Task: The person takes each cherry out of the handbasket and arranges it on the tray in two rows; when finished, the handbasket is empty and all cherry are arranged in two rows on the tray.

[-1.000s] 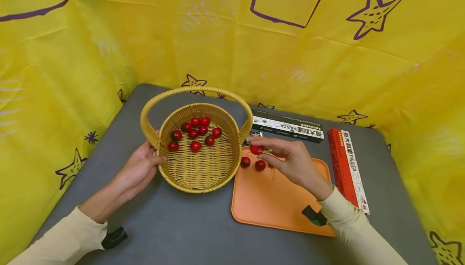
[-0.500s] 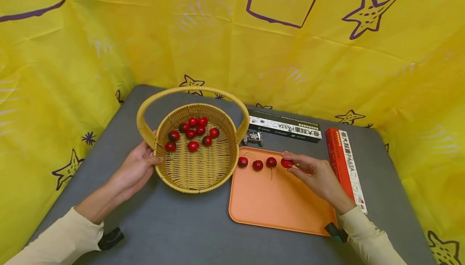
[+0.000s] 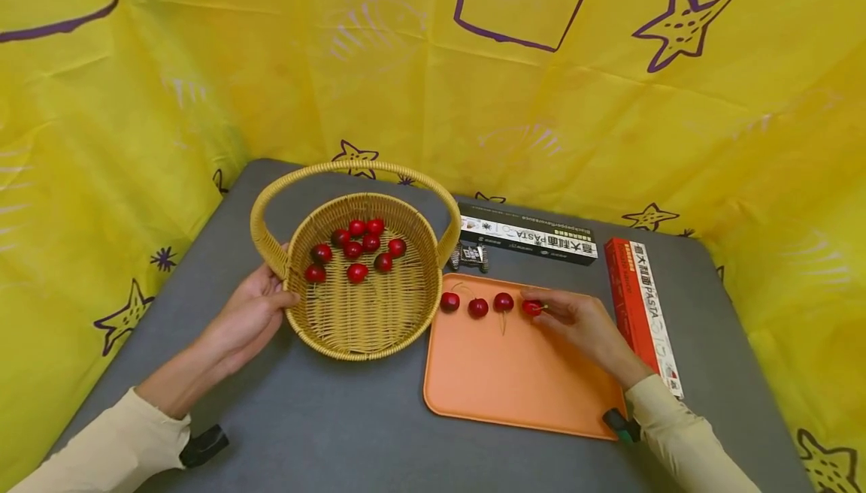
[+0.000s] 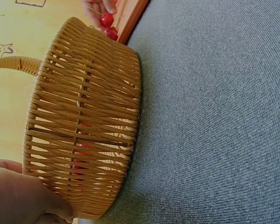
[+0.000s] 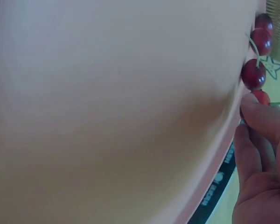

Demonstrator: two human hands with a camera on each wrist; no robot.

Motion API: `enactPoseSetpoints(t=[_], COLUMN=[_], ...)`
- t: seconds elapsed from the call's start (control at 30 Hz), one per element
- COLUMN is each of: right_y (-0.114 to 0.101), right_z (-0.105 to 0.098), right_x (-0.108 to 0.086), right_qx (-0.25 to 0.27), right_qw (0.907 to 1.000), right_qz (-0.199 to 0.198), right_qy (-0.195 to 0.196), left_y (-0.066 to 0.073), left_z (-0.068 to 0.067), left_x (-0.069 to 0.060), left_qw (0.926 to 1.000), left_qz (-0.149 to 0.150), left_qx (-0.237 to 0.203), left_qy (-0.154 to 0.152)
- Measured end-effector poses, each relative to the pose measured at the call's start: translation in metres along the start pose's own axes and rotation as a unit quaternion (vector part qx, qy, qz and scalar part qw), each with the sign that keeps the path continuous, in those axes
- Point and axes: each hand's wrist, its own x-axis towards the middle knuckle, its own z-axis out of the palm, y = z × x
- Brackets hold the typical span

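My left hand (image 3: 252, 311) grips the left side of a wicker basket (image 3: 365, 354) at the foot of its handle; several red cherries (image 3: 357, 273) lie inside, toward the back. With thumb and fingers my right hand (image 3: 587, 328) pinches a cherry (image 3: 532, 307) at the back edge of an orange tray (image 3: 514, 380). Left of it, three more cherries (image 3: 503, 302) lie in a row along that edge. The right wrist view shows the pinched cherry (image 5: 261, 97) close beside the nearest one (image 5: 254, 73).
A black and white pasta box (image 3: 528, 234) lies behind the tray, with a small dark object (image 3: 471, 255) by its left end. To the tray's right lies a red and white pasta box (image 3: 643, 313). Yellow patterned cloth (image 3: 379, 65) hangs around the grey table (image 3: 325, 418).
The right hand has moved right with its cherry, from above the row to its right end. The left hand has kept its grip on the basket.
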Motion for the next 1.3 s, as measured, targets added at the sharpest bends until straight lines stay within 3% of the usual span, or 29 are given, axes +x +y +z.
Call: enactPoseSetpoints(t=[0.27,0.57,0.8,1.07,1.3], right_y=[0.0065,0.0047,0.0047,0.0026,0.0040], right_z=[0.0037,0.0033,0.0031,0.0002,0.0052], right_x=[0.0023,0.0005,0.0012,-0.0006,0.0002], right_qx=[-0.048,-0.004,-0.049,-0.036,-0.060], right_qw=[0.9987,0.9997,0.9987,0.9992,0.9978], right_qz=[-0.015,-0.006,-0.012,-0.001,-0.029], right_qy=[0.007,-0.023,-0.004,-0.020,0.009], left_y=[0.0002,-0.0001,-0.0002,-0.0004,0.0000], left_z=[0.0000,-0.0006,-0.0005,-0.0001,-0.0002], left_x=[0.0005,-0.0003,0.0007,0.0005,0.0007], left_qw=[1.0000,1.0000,1.0000,1.0000,1.0000], left_qz=[0.001,0.002,0.002,-0.001,-0.001], left_qx=[-0.004,-0.003,-0.007,-0.006,-0.007], left_qy=[-0.003,-0.003,-0.005,-0.001,0.000])
